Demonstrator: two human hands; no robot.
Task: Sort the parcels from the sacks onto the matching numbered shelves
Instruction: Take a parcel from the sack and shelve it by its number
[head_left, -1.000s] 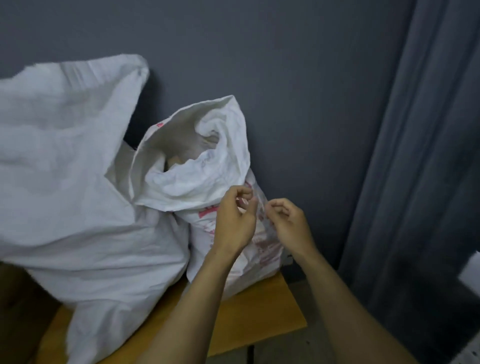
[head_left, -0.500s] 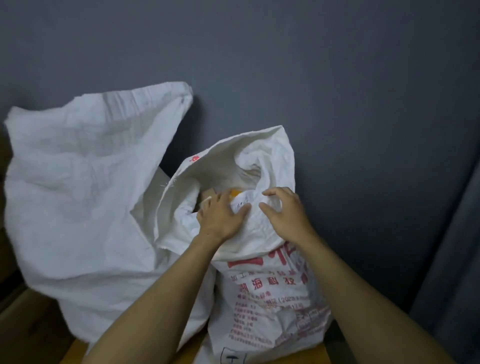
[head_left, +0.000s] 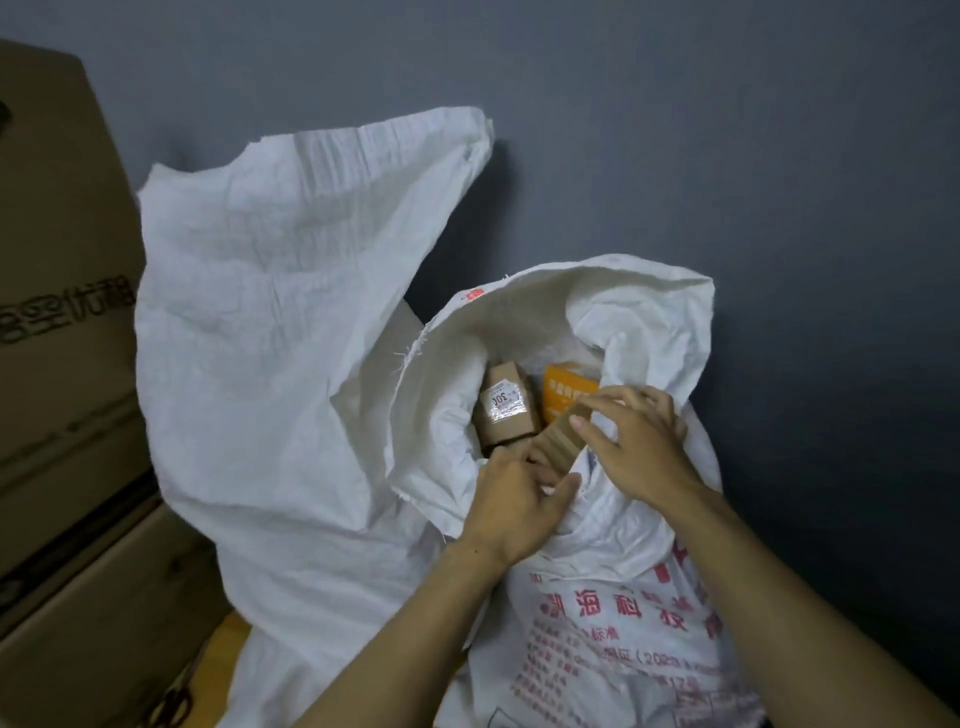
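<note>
- head view, against half a second ago: my hands were pressing on the folded rim of the printed sack (head_left: 597, 623); now its mouth gapes open and parcels show inside.
- a slim brown parcel (head_left: 563, 439) has come up between my two hands, tilted, at the sack's near rim.
- the view has swung left: stacked cardboard boxes (head_left: 62, 312) now fill the left edge, and the curtain from a second ago is gone.
- the plain sack (head_left: 270, 312) stands as before, slumped against the grey wall (head_left: 727, 156) just left of the printed one.
- my left hand (head_left: 511, 506) reaches in over the rim, back towards me, thumb laid across the slim parcel's lower end, gripping it.
- my right hand (head_left: 641, 441) comes in from the right, fingers stretched over the parcel's upper end, thumb under it, pinching it.
- deeper in the sack a labelled parcel (head_left: 506, 410) stands upright, with an orange parcel (head_left: 566, 392) just to its right, partly behind my fingers.
- a strip of wooden bench (head_left: 223, 642) shows under the sacks.
</note>
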